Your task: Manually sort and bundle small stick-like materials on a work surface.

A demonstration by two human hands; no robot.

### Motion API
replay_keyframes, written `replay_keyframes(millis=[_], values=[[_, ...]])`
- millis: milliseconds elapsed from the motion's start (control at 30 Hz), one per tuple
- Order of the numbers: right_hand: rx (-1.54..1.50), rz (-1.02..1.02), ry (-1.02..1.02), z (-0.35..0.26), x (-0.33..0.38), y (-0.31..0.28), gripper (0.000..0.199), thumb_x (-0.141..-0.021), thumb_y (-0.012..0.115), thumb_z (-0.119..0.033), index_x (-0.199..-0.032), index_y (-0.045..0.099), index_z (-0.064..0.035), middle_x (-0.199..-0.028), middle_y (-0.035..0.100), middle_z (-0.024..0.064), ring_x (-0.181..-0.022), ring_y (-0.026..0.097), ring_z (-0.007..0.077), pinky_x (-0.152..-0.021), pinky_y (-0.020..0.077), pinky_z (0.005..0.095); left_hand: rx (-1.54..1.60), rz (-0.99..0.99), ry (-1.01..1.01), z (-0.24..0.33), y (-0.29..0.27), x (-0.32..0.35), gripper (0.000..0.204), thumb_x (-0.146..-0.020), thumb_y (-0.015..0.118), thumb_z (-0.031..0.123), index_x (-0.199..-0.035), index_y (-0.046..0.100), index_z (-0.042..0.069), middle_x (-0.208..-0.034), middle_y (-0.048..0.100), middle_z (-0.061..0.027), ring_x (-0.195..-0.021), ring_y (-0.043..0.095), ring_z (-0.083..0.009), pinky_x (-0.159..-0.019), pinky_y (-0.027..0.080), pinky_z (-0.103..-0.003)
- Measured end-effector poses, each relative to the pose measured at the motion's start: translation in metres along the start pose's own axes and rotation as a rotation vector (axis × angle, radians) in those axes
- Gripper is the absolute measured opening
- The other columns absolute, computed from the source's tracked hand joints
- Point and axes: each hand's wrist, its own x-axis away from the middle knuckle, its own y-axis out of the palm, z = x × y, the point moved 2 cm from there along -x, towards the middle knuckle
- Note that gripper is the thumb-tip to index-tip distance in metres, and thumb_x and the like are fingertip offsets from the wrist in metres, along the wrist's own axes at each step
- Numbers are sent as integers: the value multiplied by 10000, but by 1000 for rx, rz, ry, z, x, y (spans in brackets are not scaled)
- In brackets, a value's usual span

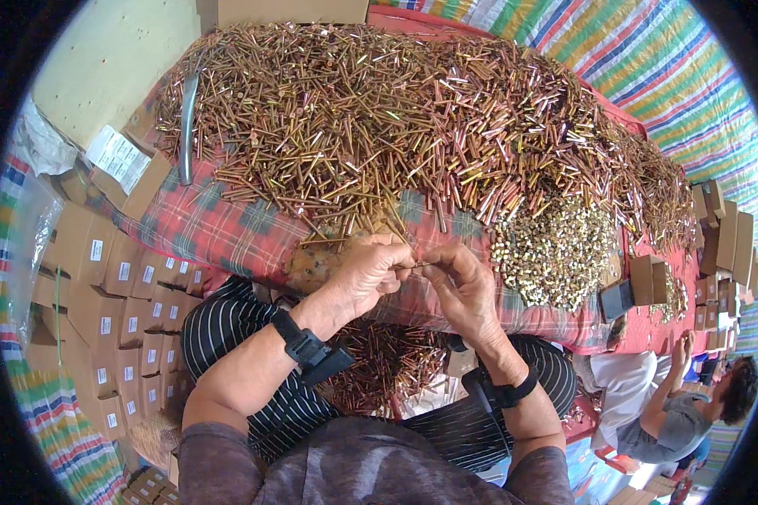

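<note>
My left hand and right hand sit close together, both pinching a thin brownish rod over the plaid cloth, the broad heap of coppery rods just beyond, small shiny pieces piled to my right and cardboard boxes stacked at my left.

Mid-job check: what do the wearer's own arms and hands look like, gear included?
The left hand and right hand are bare, with no gloves. Each wrist wears a black strap, left and right, with a dark boxy device attached; a thin dark cable seems to trail from the right one. The short sleeves are dark and mottled.
</note>
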Motion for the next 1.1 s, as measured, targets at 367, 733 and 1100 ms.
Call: replay_keyframes(millis=[367, 733, 1100], values=[[0, -55, 156, 4, 3, -1, 131, -882, 591, -135, -892, 581, -4, -674, 520, 59, -626, 470, 109, -560, 412, 269, -236, -50, 178, 1, 0, 1, 46, -759, 579, 28, -718, 567, 45, -611, 508, 0, -490, 399, -36, -418, 275, -176], [-63, -70, 121, -1, -1, -1, 226, -920, 542, -233, -875, 567, -13, -664, 477, 56, -629, 485, 110, -544, 416, 291, -201, -43, 151, -1, 2, 3, 39, -753, 586, 37, -718, 572, 47, -609, 507, 4, -493, 413, -42, -420, 277, -177], [-207, -200, 459, 0, -1, 0, 292, -942, 510, -277, -807, 560, -22, -622, 451, -39, -605, 412, 28, -488, 351, 228, -195, -81, 151, -2, -4, 1, 36, -755, 587, 25, -724, 575, 39, -621, 529, -12, -499, 426, -46, -413, 270, -177]])
